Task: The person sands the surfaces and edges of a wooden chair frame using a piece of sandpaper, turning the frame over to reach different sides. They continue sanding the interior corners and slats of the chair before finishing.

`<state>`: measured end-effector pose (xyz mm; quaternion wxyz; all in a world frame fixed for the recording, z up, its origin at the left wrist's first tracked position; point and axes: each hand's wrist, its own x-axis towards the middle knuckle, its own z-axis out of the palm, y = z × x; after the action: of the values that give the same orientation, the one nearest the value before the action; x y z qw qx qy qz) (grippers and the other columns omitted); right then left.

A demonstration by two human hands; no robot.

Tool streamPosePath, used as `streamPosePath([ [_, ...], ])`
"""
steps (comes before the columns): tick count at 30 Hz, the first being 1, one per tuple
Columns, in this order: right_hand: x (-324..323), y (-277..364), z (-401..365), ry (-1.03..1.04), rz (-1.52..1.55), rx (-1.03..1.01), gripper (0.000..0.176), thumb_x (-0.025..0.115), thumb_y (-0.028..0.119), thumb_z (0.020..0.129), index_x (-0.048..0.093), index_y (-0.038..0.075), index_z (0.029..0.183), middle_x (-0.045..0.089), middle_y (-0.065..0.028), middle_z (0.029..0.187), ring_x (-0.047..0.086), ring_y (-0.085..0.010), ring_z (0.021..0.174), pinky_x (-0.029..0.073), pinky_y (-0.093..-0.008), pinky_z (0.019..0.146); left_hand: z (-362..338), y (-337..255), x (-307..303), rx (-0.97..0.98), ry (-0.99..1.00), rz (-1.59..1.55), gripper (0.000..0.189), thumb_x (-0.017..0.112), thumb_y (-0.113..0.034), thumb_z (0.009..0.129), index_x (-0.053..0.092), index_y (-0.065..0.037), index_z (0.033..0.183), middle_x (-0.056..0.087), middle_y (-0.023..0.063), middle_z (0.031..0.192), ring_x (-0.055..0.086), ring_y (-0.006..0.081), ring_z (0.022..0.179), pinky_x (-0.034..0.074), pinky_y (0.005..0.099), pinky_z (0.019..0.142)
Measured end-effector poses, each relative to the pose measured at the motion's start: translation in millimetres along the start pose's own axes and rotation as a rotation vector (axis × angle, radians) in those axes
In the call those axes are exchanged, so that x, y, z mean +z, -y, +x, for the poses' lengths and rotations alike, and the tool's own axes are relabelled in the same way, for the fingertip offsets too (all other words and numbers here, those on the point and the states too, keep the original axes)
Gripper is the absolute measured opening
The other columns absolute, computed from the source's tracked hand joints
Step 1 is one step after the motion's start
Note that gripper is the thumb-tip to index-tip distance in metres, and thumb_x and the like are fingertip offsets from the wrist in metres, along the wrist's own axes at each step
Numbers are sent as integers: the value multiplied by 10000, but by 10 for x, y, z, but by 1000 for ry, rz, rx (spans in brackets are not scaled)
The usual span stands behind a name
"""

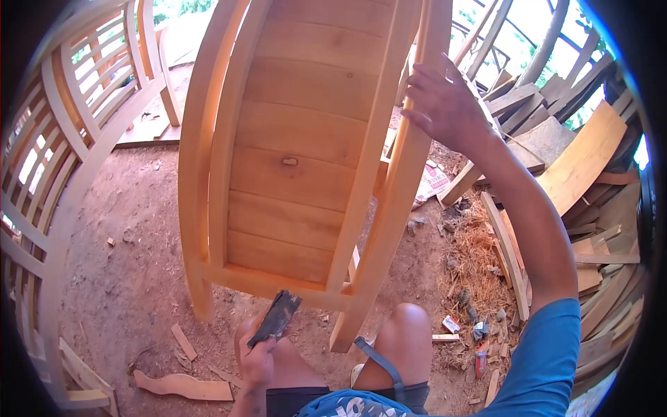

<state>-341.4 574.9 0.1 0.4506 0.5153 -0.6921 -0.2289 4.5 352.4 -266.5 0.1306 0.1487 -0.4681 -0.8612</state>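
A dark, scuffed flat strip, like folded sandpaper (276,318), is pinched in my left hand (257,360), low in front of me over my leg. Its upper end overlaps the bottom rail of a tall wooden furniture frame (295,132). Pale horizontal boards fill the middle of this frame between curved side rails, and one board has a small knot-like mark. My right hand (445,104) rests with spread fingers across the upper right rail (396,194). The lower right leg of the frame points towards my knees.
Another slatted wooden piece (52,215) stands along the left side. Stacked planks and offcuts (590,181) fill the right edge. Wood shavings (462,257), litter and a printed bag (434,182) lie on the dirt floor. A curved offcut (184,387) lies at lower left.
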Motion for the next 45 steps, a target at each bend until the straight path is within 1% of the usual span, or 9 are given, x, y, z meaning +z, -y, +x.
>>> streamPosePath([
  [4,-154,608,-54,568,369,180,316,668,301,792,647,28,950,603,-98,975,564,-304,1057,414,-514,967,-85,-40,-61,-94,40,-108,505,519,-88,821,486,84,1295,614,225,1176,621,340,1094,524,457,914],
  [9,-414,1352,-538,410,536,-243,515,731,467,712,633,100,1060,583,-79,1227,509,-261,1218,309,-497,1120,-34,113,88,-46,157,103,423,572,-140,928,523,93,1277,638,173,1157,646,252,1036,528,351,870],
  [17,120,-169,-176,109,155,311,458,647,292,874,560,115,1286,543,-108,1303,461,-291,1274,304,-467,1113,235,44,1016,586,215,1017,484,548,-30,875,465,35,1348,648,231,1105,683,363,842,553,368,739],
  [22,774,-774,-70,-234,506,827,756,674,514,844,473,-55,1299,512,-224,1276,578,-282,1141,508,-387,918,448,351,1300,417,230,1030,573,563,-56,847,382,46,1380,603,276,1138,634,422,955,529,434,787],
  [24,839,-792,265,-557,503,950,478,613,291,945,501,-7,1302,670,-83,1003,658,-158,824,529,-269,686,537,357,1483,312,231,908,583,542,-45,849,349,51,1390,552,306,1202,583,437,1058,483,447,876],
  [27,519,-1149,381,37,1427,751,395,630,329,922,604,40,1190,671,-96,984,660,-167,892,547,-304,732,795,238,1702,182,230,739,587,484,-2,852,305,50,1408,455,330,1320,482,438,1219,382,437,1019],
  [33,956,-1055,272,-107,1405,1403,582,655,435,879,553,-27,1217,628,-144,1069,632,-208,991,545,-331,774,853,221,1814,-265,186,714,702,400,73,803,201,39,1476,365,285,1449,382,404,1343,302,394,1098],
  [36,956,-1147,324,-102,1438,1572,678,668,489,857,527,-60,1230,606,-167,1112,618,-229,1040,544,-344,796,1021,-207,2236,-33,164,692,712,400,88,793,225,24,1480,349,269,1468,326,378,1386,265,393,1130],
  [45,675,-1002,682,-220,1132,1556,658,527,596,921,585,-37,1090,625,-123,973,611,-156,854,503,-287,721,1427,-1083,2930,-92,178,690,705,402,100,816,215,4,1489,336,245,1485,338,345,1384,245,393,1152],
])
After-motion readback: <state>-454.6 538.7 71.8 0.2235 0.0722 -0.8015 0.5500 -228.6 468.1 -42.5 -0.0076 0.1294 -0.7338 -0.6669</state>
